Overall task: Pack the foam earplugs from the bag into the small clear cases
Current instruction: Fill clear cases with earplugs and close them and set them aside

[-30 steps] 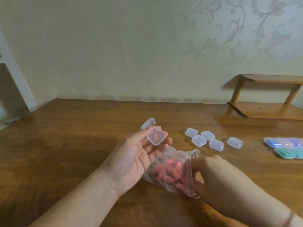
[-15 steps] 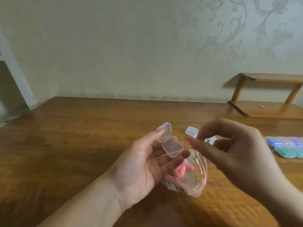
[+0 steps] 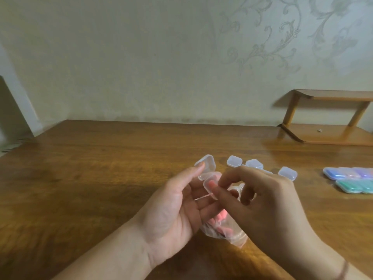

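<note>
Left hand cradling an open clear case above the table's middle, right hand pinching a pink earplug into it, bag lying beneath, spare cases just behind.

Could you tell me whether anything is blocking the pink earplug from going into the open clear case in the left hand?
Nothing visible does. The right hand pinches the pink earplug right at the mouth of the open clear case, whose lid is swung back. The left hand holds the case above the bag.
</note>
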The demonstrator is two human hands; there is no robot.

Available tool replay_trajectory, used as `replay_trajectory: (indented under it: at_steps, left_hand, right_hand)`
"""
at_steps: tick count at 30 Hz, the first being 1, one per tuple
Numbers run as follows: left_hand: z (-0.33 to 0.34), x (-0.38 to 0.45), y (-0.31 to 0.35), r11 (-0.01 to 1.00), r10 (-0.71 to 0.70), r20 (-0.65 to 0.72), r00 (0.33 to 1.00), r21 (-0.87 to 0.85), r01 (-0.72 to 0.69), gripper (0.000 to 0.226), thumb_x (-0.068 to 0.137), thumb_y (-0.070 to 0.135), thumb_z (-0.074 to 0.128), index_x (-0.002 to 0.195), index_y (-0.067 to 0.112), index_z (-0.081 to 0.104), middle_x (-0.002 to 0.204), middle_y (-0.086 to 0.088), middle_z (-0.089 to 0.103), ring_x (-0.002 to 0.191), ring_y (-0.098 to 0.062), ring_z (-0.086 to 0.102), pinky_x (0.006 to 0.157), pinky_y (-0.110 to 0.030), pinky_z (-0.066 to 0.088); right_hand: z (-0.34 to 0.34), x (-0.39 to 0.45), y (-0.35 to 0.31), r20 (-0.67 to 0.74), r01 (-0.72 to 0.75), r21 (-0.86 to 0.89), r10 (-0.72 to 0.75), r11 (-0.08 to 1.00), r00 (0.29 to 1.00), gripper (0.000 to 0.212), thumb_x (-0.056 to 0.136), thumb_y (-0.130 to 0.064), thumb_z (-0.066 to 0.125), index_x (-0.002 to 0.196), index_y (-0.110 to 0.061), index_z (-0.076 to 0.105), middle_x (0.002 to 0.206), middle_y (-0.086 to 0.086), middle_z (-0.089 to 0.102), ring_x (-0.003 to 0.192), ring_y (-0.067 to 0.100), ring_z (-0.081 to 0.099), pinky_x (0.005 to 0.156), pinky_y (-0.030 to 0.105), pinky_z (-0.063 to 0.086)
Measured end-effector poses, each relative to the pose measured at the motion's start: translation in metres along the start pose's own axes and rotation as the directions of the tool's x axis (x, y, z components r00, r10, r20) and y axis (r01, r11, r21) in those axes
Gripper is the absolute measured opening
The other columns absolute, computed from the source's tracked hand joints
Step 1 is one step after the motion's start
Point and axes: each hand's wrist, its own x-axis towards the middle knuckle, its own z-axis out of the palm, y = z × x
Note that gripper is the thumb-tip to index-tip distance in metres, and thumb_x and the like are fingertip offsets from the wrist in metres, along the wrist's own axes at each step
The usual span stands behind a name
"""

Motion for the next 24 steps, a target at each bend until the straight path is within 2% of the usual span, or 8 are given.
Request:
replay_trajectory:
  at_steps: [4, 8, 10, 11, 13, 16, 19, 24]
  left_hand:
    - [0.001, -0.001, 0.000, 1.000, -0.004, -0.011, 1.000, 0.012, 0.004, 0.056, 0.091, 0.029, 0.064, 0.128, -0.011, 0.055, 0.113, -0.027, 0.065, 0.099, -0.032, 0.069, 0.086, -0.035, 0.058]
    - [0.001, 0.000, 0.005, 0.999, -0.010, -0.048, 0.999, -0.050, 0.007, 0.059, 0.087, 0.027, 0.070, 0.128, -0.012, 0.055, 0.109, -0.027, 0.062, 0.094, -0.033, 0.068, 0.087, -0.038, 0.058]
    - [0.000, 0.000, 0.008, 0.998, -0.008, -0.099, 0.995, -0.058, 0.002, 0.056, 0.087, 0.029, 0.066, 0.121, -0.014, 0.059, 0.101, -0.026, 0.063, 0.098, -0.037, 0.069, 0.088, -0.038, 0.056]
    - [0.000, 0.001, 0.010, 0.998, -0.006, -0.115, 0.993, -0.061, -0.001, 0.054, 0.087, 0.031, 0.063, 0.116, -0.014, 0.062, 0.097, -0.024, 0.064, 0.100, -0.036, 0.068, 0.089, -0.038, 0.056]
    - [0.001, 0.001, 0.012, 0.998, 0.004, -0.138, 0.990, -0.068, -0.014, 0.050, 0.087, 0.032, 0.061, 0.107, -0.013, 0.067, 0.094, -0.022, 0.068, 0.096, -0.032, 0.070, 0.090, -0.038, 0.057]
    - [0.002, 0.001, 0.014, 0.998, 0.011, -0.180, 0.984, -0.062, -0.023, 0.047, 0.087, 0.032, 0.061, 0.096, -0.012, 0.071, 0.108, -0.027, 0.071, 0.091, -0.029, 0.074, 0.091, -0.039, 0.058]
    - [0.002, 0.002, 0.014, 0.997, 0.006, -0.198, 0.980, -0.068, -0.020, 0.049, 0.088, 0.032, 0.062, 0.101, -0.015, 0.071, 0.119, -0.030, 0.066, 0.100, -0.035, 0.072, 0.088, -0.042, 0.057]
    - [0.002, 0.001, 0.012, 0.999, -0.014, -0.196, 0.980, -0.041, 0.006, 0.047, 0.079, 0.032, 0.065, 0.096, -0.011, 0.073, 0.119, -0.029, 0.066, 0.101, -0.035, 0.071, 0.091, -0.041, 0.056]
  right_hand:
    - [0.001, 0.001, 0.002, 0.024, 0.082, -0.013, -0.082, 0.997, 0.996, 0.007, 0.081, -0.043, 0.070, 0.077, -0.037, 0.069, 0.078, -0.024, 0.060, 0.054, -0.011, 0.047, 0.043, 0.022, 0.042]
    - [-0.021, 0.010, 0.007, -0.043, 0.060, 0.014, -0.060, 0.998, 0.997, 0.011, 0.085, -0.039, 0.069, 0.080, -0.030, 0.072, 0.090, -0.019, 0.059, 0.052, 0.009, 0.052, 0.043, 0.025, 0.042]
    - [-0.036, 0.017, 0.014, -0.031, -0.016, -0.008, 0.015, 1.000, 0.999, 0.009, 0.078, -0.039, 0.067, 0.075, -0.032, 0.069, 0.092, -0.020, 0.055, 0.064, 0.008, 0.054, 0.048, 0.022, 0.041]
    - [-0.040, 0.020, 0.018, 0.025, -0.052, -0.047, 0.054, 0.998, 0.998, 0.007, 0.074, -0.041, 0.066, 0.071, -0.035, 0.067, 0.094, -0.021, 0.054, 0.072, 0.004, 0.053, 0.053, 0.022, 0.042]
    - [-0.043, 0.022, 0.029, 0.235, -0.067, -0.208, 0.117, 0.976, 0.965, 0.009, 0.071, -0.047, 0.064, 0.066, -0.040, 0.066, 0.106, -0.023, 0.051, 0.095, 0.000, 0.049, 0.067, 0.023, 0.045]
    - [-0.035, 0.019, 0.035, 0.525, -0.021, -0.306, 0.187, 0.952, 0.831, 0.008, 0.080, -0.049, 0.064, 0.075, -0.047, 0.070, 0.134, -0.032, 0.037, 0.127, -0.005, 0.026, 0.094, 0.023, 0.042]
    - [-0.021, 0.012, 0.036, 0.562, -0.024, -0.284, 0.187, 0.958, 0.806, 0.014, 0.085, -0.048, 0.062, 0.096, -0.052, 0.070, 0.145, -0.031, 0.029, 0.135, -0.003, 0.016, 0.099, 0.026, 0.044]
    - [-0.005, 0.009, 0.035, 0.523, -0.028, -0.370, 0.233, 0.928, 0.820, 0.020, 0.086, -0.042, 0.057, 0.103, -0.044, 0.069, 0.148, -0.024, 0.032, 0.136, 0.004, 0.024, 0.090, 0.026, 0.049]
